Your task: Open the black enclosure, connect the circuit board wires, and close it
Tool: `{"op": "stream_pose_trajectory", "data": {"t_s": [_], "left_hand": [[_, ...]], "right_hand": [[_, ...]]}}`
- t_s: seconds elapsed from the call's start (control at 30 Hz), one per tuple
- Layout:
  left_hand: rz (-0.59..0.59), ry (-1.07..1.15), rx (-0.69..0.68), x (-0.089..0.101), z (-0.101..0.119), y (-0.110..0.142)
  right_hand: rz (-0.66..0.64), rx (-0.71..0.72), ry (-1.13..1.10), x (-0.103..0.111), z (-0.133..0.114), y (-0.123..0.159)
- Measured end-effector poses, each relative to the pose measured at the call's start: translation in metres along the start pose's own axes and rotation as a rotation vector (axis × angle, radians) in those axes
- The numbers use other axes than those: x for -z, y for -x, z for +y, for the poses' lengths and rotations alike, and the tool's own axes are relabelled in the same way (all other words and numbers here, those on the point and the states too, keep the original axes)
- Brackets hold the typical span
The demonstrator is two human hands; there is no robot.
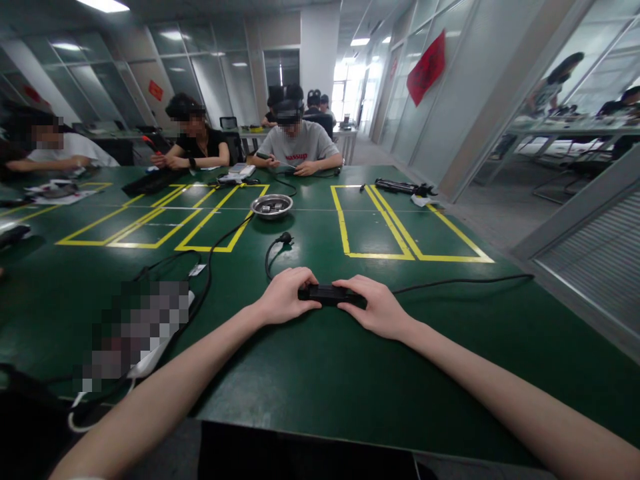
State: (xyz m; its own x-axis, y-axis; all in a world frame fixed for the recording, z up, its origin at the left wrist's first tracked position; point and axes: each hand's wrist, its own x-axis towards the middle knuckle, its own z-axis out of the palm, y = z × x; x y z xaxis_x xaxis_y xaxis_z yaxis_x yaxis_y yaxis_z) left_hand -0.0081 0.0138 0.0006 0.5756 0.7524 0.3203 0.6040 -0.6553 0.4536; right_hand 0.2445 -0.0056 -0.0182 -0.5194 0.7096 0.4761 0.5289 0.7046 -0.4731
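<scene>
Between my two hands is a black power adapter (327, 294), a long brick lying level at the green table's surface. My left hand (287, 297) is closed on its left end, thumb on the near side and fingers on the far side. My right hand (377, 307) grips the right end in the same way. A black cord with a plug (285, 238) curls on the table just beyond my left hand. Another black cable (465, 281) runs from near my right hand toward the table's right edge. Whether either cord joins the adapter is hidden by my hands.
A metal bowl (271, 207) with small metal parts stands ahead. Yellow tape outlines (380, 256) mark the green table (320, 380). A white power strip (155, 353), partly blurred, lies at left with cables. A black folded tripod-like item (403, 187) lies far right. Several people sit opposite.
</scene>
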Motion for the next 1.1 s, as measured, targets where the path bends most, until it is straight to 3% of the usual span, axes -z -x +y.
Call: {"op": "stream_pose_trajectory", "data": {"t_s": [0.53,0.7,0.87,1.1], "left_hand": [[-0.024,-0.069,-0.175,-0.007,0.008,0.003],[-0.029,-0.04,-0.184,-0.006,0.006,0.003],[-0.116,-0.008,-0.179,0.0,-0.008,0.001],[-0.067,0.029,-0.165,0.002,-0.012,0.002]], "right_hand": [[0.037,0.178,0.156,-0.001,-0.003,-0.001],[0.007,0.169,0.163,-0.001,-0.001,-0.001],[-0.07,0.137,0.106,0.0,-0.001,-0.001],[-0.103,0.139,0.058,0.004,0.002,-0.001]]}}
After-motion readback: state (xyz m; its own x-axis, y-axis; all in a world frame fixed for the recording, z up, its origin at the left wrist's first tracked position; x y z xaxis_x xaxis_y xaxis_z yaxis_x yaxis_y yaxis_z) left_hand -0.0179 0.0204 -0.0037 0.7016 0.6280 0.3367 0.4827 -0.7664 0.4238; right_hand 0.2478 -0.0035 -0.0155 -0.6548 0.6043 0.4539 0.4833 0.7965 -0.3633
